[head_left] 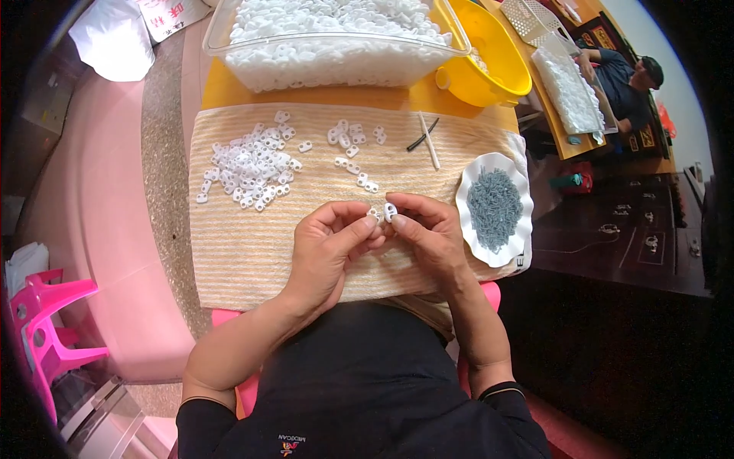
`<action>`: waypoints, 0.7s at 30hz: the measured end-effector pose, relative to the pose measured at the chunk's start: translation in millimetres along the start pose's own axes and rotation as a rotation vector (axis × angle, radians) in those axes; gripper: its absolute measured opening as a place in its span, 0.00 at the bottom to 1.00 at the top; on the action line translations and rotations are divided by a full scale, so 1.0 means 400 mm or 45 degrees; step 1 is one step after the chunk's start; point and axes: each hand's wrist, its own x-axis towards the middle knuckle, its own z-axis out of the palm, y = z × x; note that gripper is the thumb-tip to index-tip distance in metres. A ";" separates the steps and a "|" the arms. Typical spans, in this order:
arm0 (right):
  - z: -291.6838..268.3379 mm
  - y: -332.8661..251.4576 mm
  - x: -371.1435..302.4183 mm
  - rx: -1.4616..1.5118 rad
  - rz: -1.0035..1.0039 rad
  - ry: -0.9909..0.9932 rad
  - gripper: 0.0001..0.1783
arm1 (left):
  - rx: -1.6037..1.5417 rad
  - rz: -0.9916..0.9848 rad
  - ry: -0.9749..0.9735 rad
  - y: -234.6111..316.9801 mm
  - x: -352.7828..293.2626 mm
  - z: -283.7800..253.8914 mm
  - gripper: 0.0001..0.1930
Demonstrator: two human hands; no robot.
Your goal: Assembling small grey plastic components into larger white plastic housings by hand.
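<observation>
My left hand (330,243) pinches a small white two-holed plastic piece (375,215) between thumb and fingers. A similar white piece (391,212) stands upright between the thumb and forefinger of my right hand (433,233). Both hands meet above the striped towel (252,260), the pieces close side by side; whether they touch I cannot tell. A heap of loose white two-holed pieces (252,164) lies on the towel at the left, with several more (367,183) just beyond my fingers. Right of my hands, a white scalloped dish (464,200) holds many small grey-blue pieces (495,206).
A thin white stick (430,141) crosses a black one (416,144) on the towel. Behind stand a clear bin (336,47) full of white pieces and a yellow basin (495,84). A person (623,80) sits at another table, far right. A pink chair (53,321) is at left.
</observation>
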 end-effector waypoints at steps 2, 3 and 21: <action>0.001 -0.001 -0.001 -0.014 0.000 0.000 0.18 | 0.011 0.000 0.004 0.001 0.001 0.002 0.07; 0.002 -0.002 -0.002 -0.027 -0.006 0.019 0.18 | 0.018 -0.002 0.011 0.001 0.001 0.005 0.07; -0.008 -0.001 0.001 -0.157 -0.098 -0.046 0.17 | 0.078 -0.014 0.025 0.002 0.002 0.004 0.08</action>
